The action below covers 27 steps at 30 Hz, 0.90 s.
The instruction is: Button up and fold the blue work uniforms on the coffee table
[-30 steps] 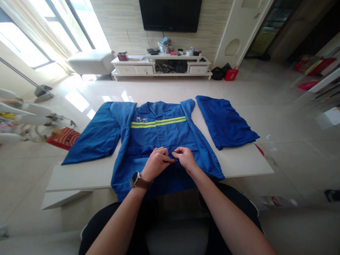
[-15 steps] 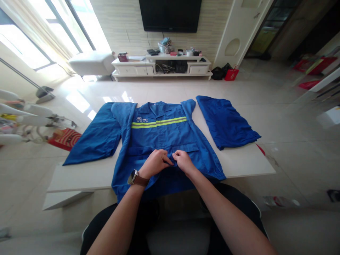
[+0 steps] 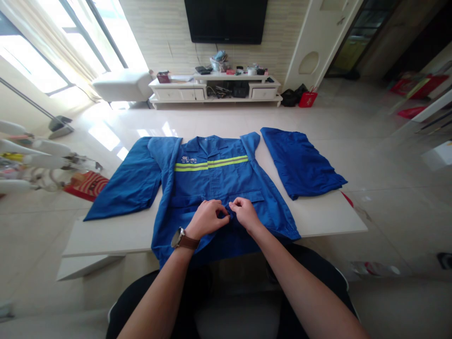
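Blue jacket (image 3: pixel 219 176) lies front-up on the white surface (image 3: pixel 328 217) — left hand (image 3: pixel 209 219) and right hand (image 3: pixel 244 214) pinch its front placket, fingers nearly closed, between the pockets.

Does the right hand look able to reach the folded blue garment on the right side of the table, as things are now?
Probably yes: only the jacket's flat side and bare table seem to separate the right hand from the folded garment.

Both hands (image 3: pixel 229 214) pinch the blue jacket's (image 3: pixel 226 181) front.
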{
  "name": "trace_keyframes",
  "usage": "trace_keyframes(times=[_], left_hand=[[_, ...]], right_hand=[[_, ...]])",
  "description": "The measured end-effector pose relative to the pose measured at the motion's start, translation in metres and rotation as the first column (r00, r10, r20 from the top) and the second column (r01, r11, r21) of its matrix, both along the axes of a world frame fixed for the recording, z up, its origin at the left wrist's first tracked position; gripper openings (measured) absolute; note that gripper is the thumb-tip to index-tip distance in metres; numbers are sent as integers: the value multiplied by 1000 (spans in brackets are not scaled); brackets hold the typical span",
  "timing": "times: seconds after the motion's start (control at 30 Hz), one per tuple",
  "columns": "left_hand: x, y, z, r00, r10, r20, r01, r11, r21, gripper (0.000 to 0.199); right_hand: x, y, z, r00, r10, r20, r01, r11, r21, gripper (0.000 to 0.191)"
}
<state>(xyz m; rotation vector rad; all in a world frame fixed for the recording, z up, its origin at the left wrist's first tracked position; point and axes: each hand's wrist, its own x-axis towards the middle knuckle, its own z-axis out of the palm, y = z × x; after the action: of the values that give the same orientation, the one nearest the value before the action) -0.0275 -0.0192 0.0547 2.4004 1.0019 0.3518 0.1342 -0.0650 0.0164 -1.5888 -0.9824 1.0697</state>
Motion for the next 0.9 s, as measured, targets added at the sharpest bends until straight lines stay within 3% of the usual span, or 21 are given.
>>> trace_keyframes(times=[0.13, 0.37, 0.63, 0.9], left_hand=[[2, 2, -2, 998, 61, 34, -59, 997, -57, 33], [4, 5, -5, 985, 128, 112, -95, 961, -260, 30], [8, 3, -16, 976, 171, 135, -136, 963, -233, 24], [5, 3, -10, 980, 61, 191, -20, 977, -211, 14]], right_hand=[[-1, 1, 0, 1000, -9, 6, 10, 1000, -10, 28], [-4, 0, -3, 999, -24, 35, 24, 1000, 1, 28], [-4, -1, -1, 997, -46, 57, 45, 999, 20, 29], [-5, -1, 1, 994, -80, 70, 78, 997, 23, 28]])
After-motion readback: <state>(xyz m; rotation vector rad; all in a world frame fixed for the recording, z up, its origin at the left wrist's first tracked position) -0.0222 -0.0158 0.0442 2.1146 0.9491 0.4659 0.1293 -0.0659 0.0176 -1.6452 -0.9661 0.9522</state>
